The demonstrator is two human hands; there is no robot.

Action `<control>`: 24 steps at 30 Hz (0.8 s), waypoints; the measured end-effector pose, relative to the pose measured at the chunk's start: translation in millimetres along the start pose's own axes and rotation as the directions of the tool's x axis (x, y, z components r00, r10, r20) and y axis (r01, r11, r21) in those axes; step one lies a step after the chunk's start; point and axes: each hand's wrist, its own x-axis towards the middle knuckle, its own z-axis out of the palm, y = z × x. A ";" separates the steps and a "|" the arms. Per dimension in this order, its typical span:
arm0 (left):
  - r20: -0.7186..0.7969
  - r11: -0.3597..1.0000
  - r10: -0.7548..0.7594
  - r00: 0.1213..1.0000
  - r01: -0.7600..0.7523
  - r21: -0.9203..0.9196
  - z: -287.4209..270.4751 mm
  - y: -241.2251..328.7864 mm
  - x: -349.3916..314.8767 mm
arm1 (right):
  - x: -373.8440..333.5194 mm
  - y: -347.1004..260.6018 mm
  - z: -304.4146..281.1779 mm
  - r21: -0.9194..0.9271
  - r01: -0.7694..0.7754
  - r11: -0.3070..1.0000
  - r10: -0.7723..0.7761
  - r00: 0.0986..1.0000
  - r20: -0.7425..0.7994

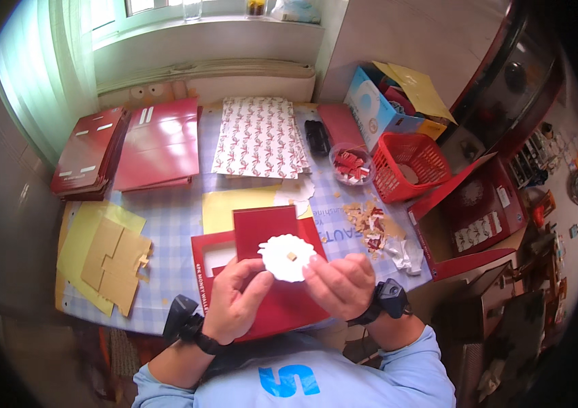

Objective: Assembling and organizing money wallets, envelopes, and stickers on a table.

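With the fingers of my left hand (pixel 233 302) I grasp the left edge of a white scalloped paper piece (pixel 277 249); the fingers of my right hand (pixel 345 287) pinch its right edge. A small tan square (pixel 292 256) sits on its face. I have it above a red cardboard folder (pixel 282 309) at the near side of the table (pixel 175 224), with a red panel (pixel 266 228) just behind it. To the left lie tan cardboard pieces (pixel 117 262); at the far side, patterned sheets (pixel 258 136). On the right stand a clear tub (pixel 351 164) of red scraps and a red plastic basket (pixel 408 180).
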 end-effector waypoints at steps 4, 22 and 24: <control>0.006 0.996 -0.048 0.999 0.047 0.070 1.1 -1.0 -2.4 | 0.8 -10.3 11.0 0.223 0.005 0.975 -0.015 0.999 0.044; -0.022 0.937 0.081 0.996 -0.069 0.342 5.4 -0.2 -4.8 | 6.6 -18.9 28.5 0.307 -0.197 0.931 0.188 0.980 0.060; -0.021 0.930 0.095 0.995 -0.081 0.358 5.6 -0.9 -4.3 | 5.3 -19.8 29.1 0.314 -0.214 0.925 0.209 0.977 0.049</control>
